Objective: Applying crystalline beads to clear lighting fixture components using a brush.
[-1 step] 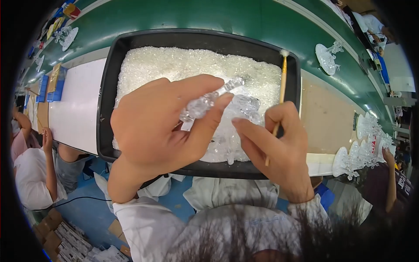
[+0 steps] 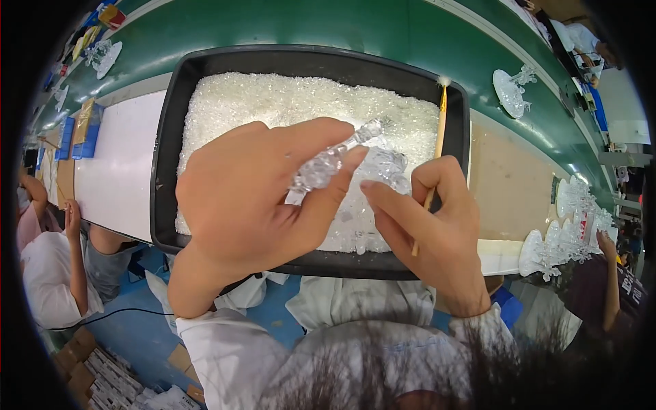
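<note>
My left hand [image 2: 236, 188] is closed on a clear, see-through figurine [image 2: 321, 169], pinched between thumb and fingers above the black tray [image 2: 167, 157]. The hand hides part of the figurine, so its shape cannot be fully made out. In my right hand [image 2: 437, 229] is a thin paintbrush [image 2: 443, 119] with a wooden handle. Its pale bristles point up, near the tray's far right corner, and the handle's bare end sticks out below the fingers. My right fingertips are close to the clear piece's right side. Sparkling clear granules [image 2: 273, 96] fill the tray below both hands.
Several clear figurines on white round bases [image 2: 533, 253] stand at the right; another figurine [image 2: 509, 92] is on the green conveyor belt [image 2: 383, 34]. Blue boxes [image 2: 87, 140] sit at the left. People work on both sides, and a person's hand [image 2: 607, 242] is near the right-hand figurines.
The clear figurine has turned slightly in my left hand. My right hand and the paintbrush have shifted a little to the left and up.
</note>
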`<control>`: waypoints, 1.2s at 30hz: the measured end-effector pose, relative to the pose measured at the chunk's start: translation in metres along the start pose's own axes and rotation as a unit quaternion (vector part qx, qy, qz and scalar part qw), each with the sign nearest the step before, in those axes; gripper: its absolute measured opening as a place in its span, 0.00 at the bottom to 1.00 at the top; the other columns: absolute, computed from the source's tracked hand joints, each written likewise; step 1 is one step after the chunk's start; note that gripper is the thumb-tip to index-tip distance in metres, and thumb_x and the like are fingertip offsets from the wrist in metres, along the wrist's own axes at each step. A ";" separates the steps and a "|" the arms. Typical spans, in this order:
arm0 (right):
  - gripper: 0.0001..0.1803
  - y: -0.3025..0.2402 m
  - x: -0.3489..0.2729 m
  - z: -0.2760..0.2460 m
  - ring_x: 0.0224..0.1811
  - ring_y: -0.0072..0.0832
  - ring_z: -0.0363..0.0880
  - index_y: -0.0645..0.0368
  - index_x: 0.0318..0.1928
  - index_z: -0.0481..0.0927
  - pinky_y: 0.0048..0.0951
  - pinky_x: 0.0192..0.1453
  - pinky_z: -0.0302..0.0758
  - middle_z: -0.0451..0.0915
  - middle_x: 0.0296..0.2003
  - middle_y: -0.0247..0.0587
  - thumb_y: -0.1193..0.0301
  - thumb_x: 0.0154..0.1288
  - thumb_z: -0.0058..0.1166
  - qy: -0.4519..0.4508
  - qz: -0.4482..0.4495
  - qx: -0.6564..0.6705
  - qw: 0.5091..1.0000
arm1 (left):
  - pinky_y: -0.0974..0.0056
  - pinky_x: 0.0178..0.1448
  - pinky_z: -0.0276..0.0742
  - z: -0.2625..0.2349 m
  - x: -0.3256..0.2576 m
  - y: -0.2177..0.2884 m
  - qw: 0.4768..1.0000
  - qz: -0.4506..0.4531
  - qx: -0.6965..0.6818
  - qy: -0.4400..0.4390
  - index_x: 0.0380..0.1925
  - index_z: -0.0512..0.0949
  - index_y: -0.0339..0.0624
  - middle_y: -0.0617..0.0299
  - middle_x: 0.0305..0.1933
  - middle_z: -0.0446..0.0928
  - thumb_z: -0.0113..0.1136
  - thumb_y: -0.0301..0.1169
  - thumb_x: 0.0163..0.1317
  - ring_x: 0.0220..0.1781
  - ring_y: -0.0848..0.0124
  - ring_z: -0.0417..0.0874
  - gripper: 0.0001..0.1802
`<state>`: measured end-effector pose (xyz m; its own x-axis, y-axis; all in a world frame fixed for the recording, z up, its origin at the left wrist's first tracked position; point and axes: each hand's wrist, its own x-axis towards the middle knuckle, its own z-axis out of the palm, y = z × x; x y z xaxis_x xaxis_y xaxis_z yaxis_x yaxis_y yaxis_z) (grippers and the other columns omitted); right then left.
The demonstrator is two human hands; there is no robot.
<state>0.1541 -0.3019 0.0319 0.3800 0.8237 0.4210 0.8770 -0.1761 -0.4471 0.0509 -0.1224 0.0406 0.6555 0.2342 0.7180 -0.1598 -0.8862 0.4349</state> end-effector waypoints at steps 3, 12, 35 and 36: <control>0.19 -0.002 0.005 0.007 0.27 0.26 0.64 0.57 0.40 0.86 0.26 0.25 0.60 0.63 0.30 0.36 0.81 0.42 0.70 0.011 -0.015 -0.018 1.000 | 0.75 0.21 0.66 0.000 -0.001 0.000 1.000 0.023 -0.004 -0.002 0.33 0.84 0.32 0.58 0.23 0.82 0.74 0.18 0.48 0.18 0.79 0.75 0.11; 0.14 -0.001 0.006 0.011 0.25 0.28 0.66 0.63 0.34 0.82 0.28 0.24 0.61 0.65 0.29 0.38 0.82 0.43 0.70 -0.012 -0.030 -0.037 0.999 | 0.72 0.19 0.64 0.008 -0.006 -0.013 0.991 0.103 -0.066 0.062 0.33 0.83 0.31 0.56 0.26 0.83 0.74 0.17 0.44 0.16 0.72 0.73 0.13; 0.15 0.007 0.002 0.027 0.32 0.35 0.70 0.68 0.35 0.78 0.30 0.29 0.68 0.69 0.35 0.43 0.86 0.45 0.67 0.042 -0.031 0.048 0.997 | 0.75 0.27 0.75 -0.005 -0.002 -0.001 0.997 0.078 0.000 0.025 0.33 0.84 0.31 0.56 0.27 0.84 0.76 0.18 0.46 0.23 0.75 0.82 0.13; 0.14 0.008 0.003 0.027 0.32 0.35 0.69 0.67 0.35 0.78 0.30 0.31 0.69 0.69 0.35 0.44 0.85 0.45 0.66 0.053 -0.065 0.013 0.996 | 0.75 0.27 0.75 -0.006 -0.002 0.002 0.997 0.079 -0.002 0.025 0.33 0.84 0.31 0.56 0.27 0.84 0.76 0.18 0.46 0.23 0.75 0.82 0.13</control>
<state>0.1542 -0.2861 0.0087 0.2933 0.7766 0.5575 0.9137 -0.0562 -0.4024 0.0451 -0.1222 0.0438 0.5841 0.1116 0.8040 -0.2604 -0.9124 0.3158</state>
